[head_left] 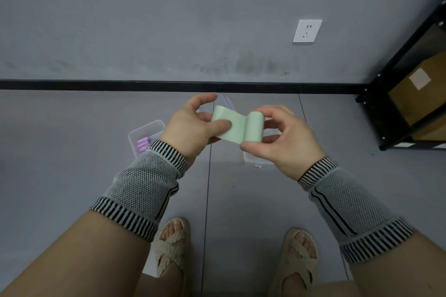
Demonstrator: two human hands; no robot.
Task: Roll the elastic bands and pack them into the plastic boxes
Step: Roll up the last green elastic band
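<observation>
A pale green elastic band is held in the air between both hands, partly rolled. Its rolled end is on the right, where my right hand pinches the roll between thumb and fingers. My left hand pinches the flat loose end with thumb on top. On the floor below stand two clear plastic boxes. The left box holds several pink rolled bands. The right box is mostly hidden behind my hands.
Grey tiled floor meets a grey wall with a black skirting board. A black metal shelf with cardboard boxes stands at the right. A white wall socket is above. My sandalled feet are at the bottom.
</observation>
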